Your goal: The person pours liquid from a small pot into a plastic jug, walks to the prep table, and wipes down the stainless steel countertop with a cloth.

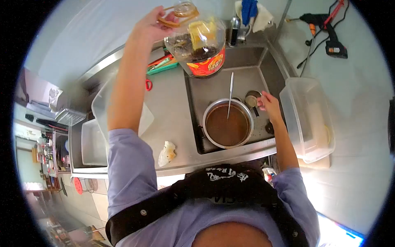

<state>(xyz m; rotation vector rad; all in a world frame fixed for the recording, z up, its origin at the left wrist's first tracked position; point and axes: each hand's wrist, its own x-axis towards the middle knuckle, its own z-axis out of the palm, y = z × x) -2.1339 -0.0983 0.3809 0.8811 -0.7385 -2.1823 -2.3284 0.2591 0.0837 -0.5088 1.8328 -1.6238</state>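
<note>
My left hand (161, 24), raised at the upper left, is closed on the tan handle of a large clear plastic jug (197, 49). The jug tilts over the sink's back left edge; it has a red and yellow label and dark contents. Over the sink my right hand (268, 103) is closed on the edge of a small round metal cup (252, 100). Left of that hand stands a metal pot (207, 138) of brown liquid, with a long metal utensil (230, 88) leaning in it; its lower end is hidden in the liquid.
The steel sink (251, 64) adjoins a steel counter (173, 119) bearing a crumpled white wrapper (167, 153) and a green tray (162, 68). A translucent plastic bin (304, 119) stands right of the sink. A cordless power tool (329, 35) lies at the upper right.
</note>
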